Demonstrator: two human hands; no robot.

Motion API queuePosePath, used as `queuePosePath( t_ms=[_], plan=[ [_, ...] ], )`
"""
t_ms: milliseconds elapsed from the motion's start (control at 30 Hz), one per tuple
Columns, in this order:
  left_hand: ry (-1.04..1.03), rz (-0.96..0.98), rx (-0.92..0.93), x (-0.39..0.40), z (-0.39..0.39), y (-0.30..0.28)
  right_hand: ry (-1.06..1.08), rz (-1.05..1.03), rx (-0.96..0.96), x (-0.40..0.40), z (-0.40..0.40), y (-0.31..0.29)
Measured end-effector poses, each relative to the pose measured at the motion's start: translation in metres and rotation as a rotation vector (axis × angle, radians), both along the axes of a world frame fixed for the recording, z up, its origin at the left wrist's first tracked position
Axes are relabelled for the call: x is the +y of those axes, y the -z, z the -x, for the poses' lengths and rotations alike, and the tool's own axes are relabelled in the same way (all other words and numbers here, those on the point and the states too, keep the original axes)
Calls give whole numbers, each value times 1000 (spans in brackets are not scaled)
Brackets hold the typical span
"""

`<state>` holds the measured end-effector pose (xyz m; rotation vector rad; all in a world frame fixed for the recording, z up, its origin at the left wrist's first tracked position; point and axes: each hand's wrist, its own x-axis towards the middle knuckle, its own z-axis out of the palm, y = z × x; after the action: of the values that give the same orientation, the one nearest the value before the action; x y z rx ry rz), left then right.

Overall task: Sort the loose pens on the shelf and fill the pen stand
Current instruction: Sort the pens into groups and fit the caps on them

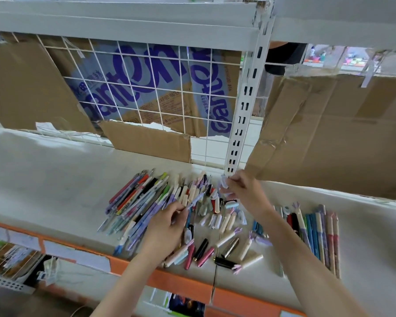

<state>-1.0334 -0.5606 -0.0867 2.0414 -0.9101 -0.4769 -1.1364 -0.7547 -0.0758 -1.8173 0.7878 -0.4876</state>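
Observation:
Loose pens lie on the white shelf (55, 191) in three groups: a long fanned pile (137, 202) on the left, short capped pens and caps (215, 236) in the middle, a neat row (316, 234) on the right. My left hand (169, 223) pinches a pale purple pen (196, 200) that points up and to the right. My right hand (242, 191) is raised over the middle group near the shelf post and pinches a small pale cap-like piece (223, 181). No pen stand is in view.
A white slotted upright post (240, 106) and a wire grid (146, 88) backed by cardboard close the rear. A cardboard sheet (329, 133) leans at the right. The shelf's orange front edge (169, 282) runs below my arms, with stocked goods on the lower shelf.

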Motion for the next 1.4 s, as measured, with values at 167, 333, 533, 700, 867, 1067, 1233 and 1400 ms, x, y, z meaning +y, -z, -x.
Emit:
queuePosePath(
  t_ms=[167, 333, 533, 700, 867, 1067, 1233, 1400],
  plan=[
    [40, 21, -55, -3, 0, 1, -90, -71, -143, 9, 14, -4],
    [46, 26, -91, -4, 2, 0, -97, -36, -186, 15, 16, -10],
    [85, 49, -105, -2, 6, -6, -104, -38, -203, 17, 16, -13],
    [123, 64, -88, -2, 9, -11, -174, -68, -180, 19, 16, -8],
    [131, 73, -89, -3, 10, -14, -131, -105, -250, 20, 23, -10],
    [78, 35, 298, -6, 17, -12, -166, -131, -192, 29, 31, -4],
    [47, 68, 853, -12, 32, -15, -55, -239, -299, 42, 42, 0],
    [182, 51, 556, -37, 46, -24, 50, -386, -486, 51, 42, -4]
  ],
)
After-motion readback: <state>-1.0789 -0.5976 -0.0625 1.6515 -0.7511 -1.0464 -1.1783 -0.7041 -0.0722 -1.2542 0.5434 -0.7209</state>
